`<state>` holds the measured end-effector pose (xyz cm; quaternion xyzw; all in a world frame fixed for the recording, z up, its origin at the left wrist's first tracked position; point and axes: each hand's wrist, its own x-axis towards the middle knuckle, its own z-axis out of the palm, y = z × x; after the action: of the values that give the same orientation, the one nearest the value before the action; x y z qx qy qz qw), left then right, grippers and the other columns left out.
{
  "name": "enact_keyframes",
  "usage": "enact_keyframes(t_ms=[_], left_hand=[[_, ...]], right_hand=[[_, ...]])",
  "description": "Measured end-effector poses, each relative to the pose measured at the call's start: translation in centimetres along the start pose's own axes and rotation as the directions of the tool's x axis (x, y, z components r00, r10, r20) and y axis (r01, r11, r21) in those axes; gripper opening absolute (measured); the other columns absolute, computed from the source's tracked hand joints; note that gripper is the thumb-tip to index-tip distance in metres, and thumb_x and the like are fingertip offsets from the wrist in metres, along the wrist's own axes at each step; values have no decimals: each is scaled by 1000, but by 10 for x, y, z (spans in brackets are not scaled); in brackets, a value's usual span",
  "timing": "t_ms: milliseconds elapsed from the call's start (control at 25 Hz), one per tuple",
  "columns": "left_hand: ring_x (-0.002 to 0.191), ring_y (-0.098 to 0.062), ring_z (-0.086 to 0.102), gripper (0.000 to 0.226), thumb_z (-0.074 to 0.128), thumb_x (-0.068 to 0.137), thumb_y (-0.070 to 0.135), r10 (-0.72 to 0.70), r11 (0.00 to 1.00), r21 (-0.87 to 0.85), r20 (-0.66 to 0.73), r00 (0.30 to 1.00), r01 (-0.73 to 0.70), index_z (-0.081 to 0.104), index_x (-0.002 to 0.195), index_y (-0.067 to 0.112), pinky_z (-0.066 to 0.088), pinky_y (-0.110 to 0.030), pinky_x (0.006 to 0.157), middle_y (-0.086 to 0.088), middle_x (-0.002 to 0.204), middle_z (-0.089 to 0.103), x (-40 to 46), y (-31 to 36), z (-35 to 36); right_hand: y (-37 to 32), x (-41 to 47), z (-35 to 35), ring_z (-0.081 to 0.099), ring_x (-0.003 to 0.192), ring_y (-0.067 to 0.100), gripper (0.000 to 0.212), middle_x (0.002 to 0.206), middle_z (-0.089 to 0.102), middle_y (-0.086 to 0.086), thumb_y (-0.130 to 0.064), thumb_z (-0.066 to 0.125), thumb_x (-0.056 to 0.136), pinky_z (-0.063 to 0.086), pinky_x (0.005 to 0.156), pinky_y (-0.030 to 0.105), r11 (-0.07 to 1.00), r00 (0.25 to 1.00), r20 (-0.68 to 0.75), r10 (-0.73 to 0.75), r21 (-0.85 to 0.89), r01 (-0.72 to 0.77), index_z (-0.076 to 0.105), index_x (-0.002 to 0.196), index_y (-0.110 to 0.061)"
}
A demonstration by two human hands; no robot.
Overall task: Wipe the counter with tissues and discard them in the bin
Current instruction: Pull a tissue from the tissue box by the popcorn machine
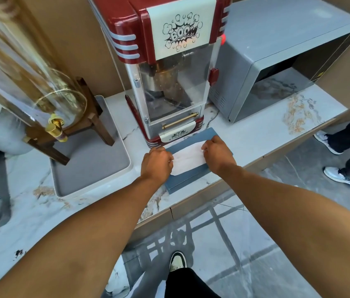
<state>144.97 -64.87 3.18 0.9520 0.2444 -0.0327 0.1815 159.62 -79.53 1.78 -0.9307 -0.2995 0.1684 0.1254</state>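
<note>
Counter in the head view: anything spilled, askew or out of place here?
Small dark specks lie on the counter near its front edge at the left, like crumbs or dirt. The tissue box sits at a slant to the edge, with the left hand and right hand on its tissue. Nothing looks damaged.

Marble-pattern bench [262, 136] ran along tan wall panels [77, 50]. On it I had a red popcorn machine [169, 67], a grey microwave [277, 61], and a glass drink dispenser [47, 93] on a wooden stand in a grey tray [96, 168]. Grey tiled floor [298, 244], daylight shadows across it.
</note>
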Motion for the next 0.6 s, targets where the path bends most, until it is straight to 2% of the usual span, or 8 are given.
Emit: enact_keyframes(t_ms=[120,320,440,600], left_hand=[[106,-31,58,21,57,91,12,-11,1000,-15,1,1000,11,77,98,16,49,-39,90,-8,107,70,-6,-5,-2],[102,-32,59,24,55,93,12,-14,1000,-20,-49,999,13,78,99,16,51,-40,86,-9,104,69,-25,-27,-13],[99,-30,60,23,55,93,14,-34,999,-32,-92,995,31,77,102,16,52,-38,82,-8,102,68,-44,-51,-24],[96,-30,60,21,57,94,15,-87,995,-58,-128,988,80,76,101,15,55,-39,83,-8,103,68,-83,-95,-41]], right_hand=[[-4,-5,2,56,112,29,27,127,52,12,-7,56,97,45,106,32,1000,999,-25,-23,-7,23,61,124,-10],[-28,-24,4,58,105,30,24,118,55,9,-12,49,100,51,97,42,998,997,-55,-58,10,58,64,118,-13],[-58,-38,8,58,105,30,24,118,56,7,-16,47,100,52,94,42,996,994,-66,-85,-8,85,66,116,-16],[-110,-60,22,62,100,31,24,115,59,10,-17,49,96,51,94,41,987,988,-10,-156,-32,155,67,112,-14]])
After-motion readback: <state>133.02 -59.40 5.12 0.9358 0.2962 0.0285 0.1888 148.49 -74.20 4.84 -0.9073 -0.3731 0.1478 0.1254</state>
